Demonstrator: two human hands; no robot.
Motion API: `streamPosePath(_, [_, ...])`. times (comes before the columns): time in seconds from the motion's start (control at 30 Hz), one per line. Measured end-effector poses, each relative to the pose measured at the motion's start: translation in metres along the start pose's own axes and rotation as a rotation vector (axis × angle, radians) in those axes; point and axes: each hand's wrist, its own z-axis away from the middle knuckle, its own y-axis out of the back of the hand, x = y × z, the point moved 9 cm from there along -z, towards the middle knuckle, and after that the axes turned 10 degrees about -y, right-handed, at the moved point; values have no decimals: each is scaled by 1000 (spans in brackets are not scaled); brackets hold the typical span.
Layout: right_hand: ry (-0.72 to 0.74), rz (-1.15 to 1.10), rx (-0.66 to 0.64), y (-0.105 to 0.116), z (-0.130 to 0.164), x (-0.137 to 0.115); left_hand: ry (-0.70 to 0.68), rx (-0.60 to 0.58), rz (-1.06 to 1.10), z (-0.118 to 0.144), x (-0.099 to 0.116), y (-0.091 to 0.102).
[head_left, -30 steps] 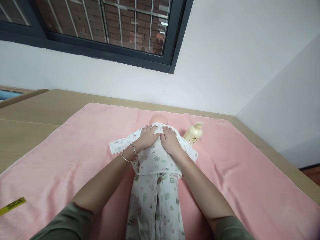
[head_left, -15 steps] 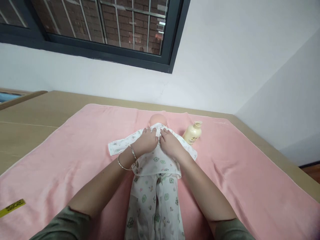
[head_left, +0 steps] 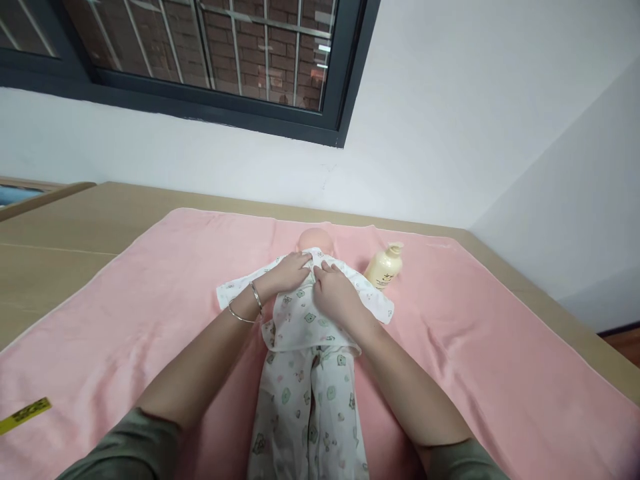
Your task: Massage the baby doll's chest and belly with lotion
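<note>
A doll lies on its back, its bald head (head_left: 315,240) at the far end, dressed in a white printed baby shirt (head_left: 307,327) and matching baby pants (head_left: 287,393). My left hand (head_left: 291,272), with two bangles at the wrist, is closed on the shirt front just below the collar. Close beside it, my right hand (head_left: 334,290) has its fingers bent on the same front edge at chest height. What lies under the fingertips is hidden. Both sleeves of the shirt spread out sideways.
A cream pump bottle (head_left: 384,267) stands right of the doll's shoulder. Underneath is a pink blanket (head_left: 165,287) on a wooden surface (head_left: 75,227). A yellow strip (head_left: 25,415) lies at lower left. Behind are a white wall (head_left: 425,133) and a barred window (head_left: 210,60).
My left hand has turned and shifted slightly left, its wrist lower on that side. My right hand has slid a little left and down, with its fingers more curled.
</note>
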Motion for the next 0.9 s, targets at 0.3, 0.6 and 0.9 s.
streamPosePath(0.3, [-26, -105, -7, -8, -33, 44, 101, -5, -214, 13, 20, -9])
streamPosePath(0.6, [-107, -53, 100, -3, -5, 8, 174, 32, -20, 2, -20, -4])
streamPosePath(0.9, [-110, -182, 34, -4, -33, 43, 85, -40, -326, 12, 22, -6])
